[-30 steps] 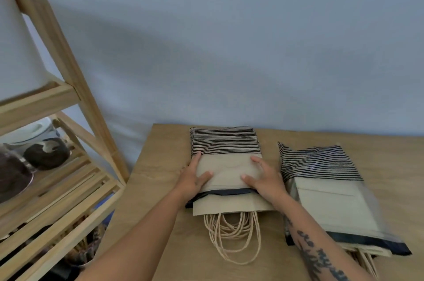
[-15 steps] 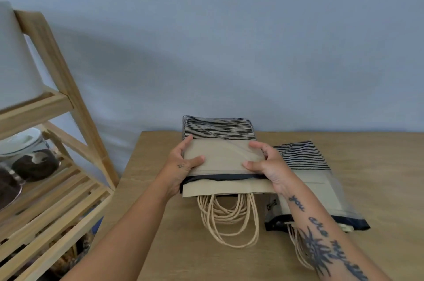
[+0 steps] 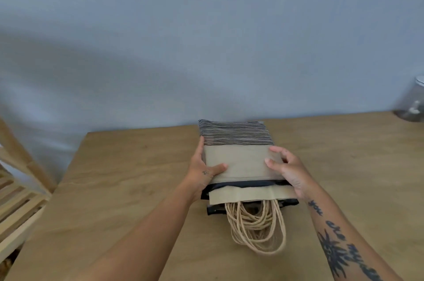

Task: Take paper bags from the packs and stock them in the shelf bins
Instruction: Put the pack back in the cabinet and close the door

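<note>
Head view, wooden table point(image 3: 114, 188), blue-grey wall point(image 3: 206, 39), slatted shelf point(image 3: 16, 207)

A plain blue-grey wall point(image 3: 206, 39) fills most of what I see ahead, matte and bare, with a soft broad shadow slanting across its lower left. My table point(image 3: 114, 188) is light wood with a faint grain, and its far edge meets the wall. At the left edge stands a pale wooden shelf point(image 3: 20, 188) with slatted boards and a slanted leg. Far right on the table sits a blurred clear jar point(image 3: 413, 103). The light is even and dim.
</note>
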A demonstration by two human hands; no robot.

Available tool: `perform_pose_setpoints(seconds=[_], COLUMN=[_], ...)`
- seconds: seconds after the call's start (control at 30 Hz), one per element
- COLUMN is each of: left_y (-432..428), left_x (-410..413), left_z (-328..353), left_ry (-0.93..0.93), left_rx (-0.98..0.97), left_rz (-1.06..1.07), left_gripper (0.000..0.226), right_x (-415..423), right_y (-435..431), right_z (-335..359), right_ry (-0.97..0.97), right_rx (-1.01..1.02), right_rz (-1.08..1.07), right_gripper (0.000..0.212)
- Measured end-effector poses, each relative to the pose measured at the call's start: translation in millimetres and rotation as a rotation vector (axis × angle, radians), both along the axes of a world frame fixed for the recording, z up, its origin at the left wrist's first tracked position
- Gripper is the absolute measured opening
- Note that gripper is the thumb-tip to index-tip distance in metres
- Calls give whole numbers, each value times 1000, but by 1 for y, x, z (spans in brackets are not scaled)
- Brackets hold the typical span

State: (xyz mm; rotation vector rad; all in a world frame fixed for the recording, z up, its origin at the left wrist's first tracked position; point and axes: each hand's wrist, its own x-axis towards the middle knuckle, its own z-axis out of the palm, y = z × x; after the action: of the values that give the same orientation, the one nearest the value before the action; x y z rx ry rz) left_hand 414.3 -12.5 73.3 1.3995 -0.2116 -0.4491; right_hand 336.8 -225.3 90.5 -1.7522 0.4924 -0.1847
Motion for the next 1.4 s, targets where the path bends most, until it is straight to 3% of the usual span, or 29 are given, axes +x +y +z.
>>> perform_pose_setpoints(seconds=[0.1,0.3,0.83,1.03,1.27,1.4], left_y=[-8,-9,-5,11,64,99], left_x=[-2,0,-12,-66,-169,-239], left_z=[-7,-15,-43,-41,-39,-32], left_ry=[53,87,237,189,156,115], left_rx=[59,109,-75,-87,-72,-48], left_rz=[11,-24,37,50,125,160], left_gripper=[108,103,80,76,105,98], right_x=[-3,1,8,-45,-137,-198], right_y=[-10,-28,-27,-8,44,83], right_z=[-12,-29,-54,-48,-41,-41], right_ry=[16,20,-89,-102,-124,-110], right_rx=[6,112,220,197,127,119], right_rz=[12,210,291,287,337,337], right_gripper=[46,80,79,76,74,70])
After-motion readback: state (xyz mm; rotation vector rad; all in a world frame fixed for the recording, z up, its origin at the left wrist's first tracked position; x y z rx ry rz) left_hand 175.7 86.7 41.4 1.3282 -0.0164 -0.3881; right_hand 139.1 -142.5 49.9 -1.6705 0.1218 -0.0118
